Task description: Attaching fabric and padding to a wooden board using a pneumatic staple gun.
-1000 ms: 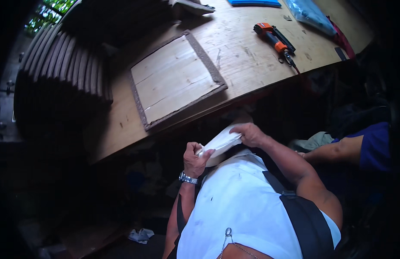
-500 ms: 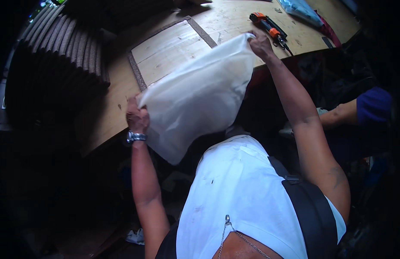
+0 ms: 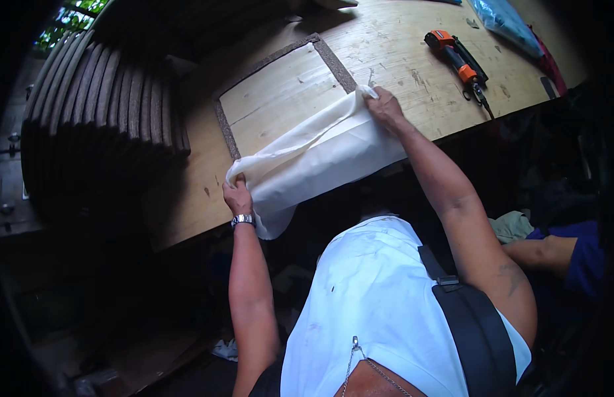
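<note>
A sheet of cream-white cloth (image 3: 333,159) is stretched between my two hands along the near edge of the table, its lower part hanging over that edge. My left hand (image 3: 238,197), with a metal watch at the wrist, is closed on the cloth's left corner. The right corner is gripped by my right hand (image 3: 386,109), fingers wrapped round it. Just beyond the cloth lies a flat rectangular frame (image 3: 334,65) with dark brown speckled strips; bare wood shows inside it. The cloth covers the frame's near side.
A dense row of brown-edged panels (image 3: 108,92) stands at the left. On the wooden table (image 3: 413,73), an orange and black handheld tool (image 3: 456,56) with a line attached lies right of the frame. Farther right is a blue plastic bag (image 3: 509,26). Another person's bare limb (image 3: 542,251) shows at right.
The cloth has come down onto the table edge and against the frame's near side, its top now folded over. Both hands hold the same corners; the right has moved lower and inward.
</note>
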{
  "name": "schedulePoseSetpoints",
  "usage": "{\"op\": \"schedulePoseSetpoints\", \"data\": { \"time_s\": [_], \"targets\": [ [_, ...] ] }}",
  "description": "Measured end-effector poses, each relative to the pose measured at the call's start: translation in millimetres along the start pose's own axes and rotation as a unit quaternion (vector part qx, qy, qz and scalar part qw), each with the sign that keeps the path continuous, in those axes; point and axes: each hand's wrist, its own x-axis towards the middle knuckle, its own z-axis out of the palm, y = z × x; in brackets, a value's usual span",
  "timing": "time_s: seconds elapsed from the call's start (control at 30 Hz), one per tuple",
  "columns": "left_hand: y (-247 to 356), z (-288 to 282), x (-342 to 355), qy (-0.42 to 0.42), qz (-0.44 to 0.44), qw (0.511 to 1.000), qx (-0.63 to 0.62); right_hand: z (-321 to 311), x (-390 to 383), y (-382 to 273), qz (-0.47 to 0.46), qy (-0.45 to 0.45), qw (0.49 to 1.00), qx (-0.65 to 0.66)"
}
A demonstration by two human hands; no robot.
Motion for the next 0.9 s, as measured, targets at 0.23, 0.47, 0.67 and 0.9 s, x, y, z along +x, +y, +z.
{"op": "schedulePoseSetpoints", "data": {
  "time_s": [0.23, 0.47, 0.67, 0.9],
  "targets": [
    [21.4, 21.1, -35.7, 0.067, -0.066, 0.994, 0.055, 22.2, -19.1, 18.3, -0.013, 0.086, 0.995, -0.044],
    [10.9, -20.7, -122.3, 0.020, 0.026, 0.999, -0.011, -10.3, -127.6, 41.8, -0.004, 0.110, 0.991, -0.074],
    [-36.2, -82.5, -101.2, -0.133, -0.058, 0.967, -0.211, -68.4, -184.0, 58.9, 0.024, 0.096, 0.993, 0.067],
    [-29.7, -100.3, -82.0, -0.274, -0.072, 0.913, -0.294, -100.3, -188.1, 33.4, 0.049, 0.032, 0.990, 0.130]
  ]
}}
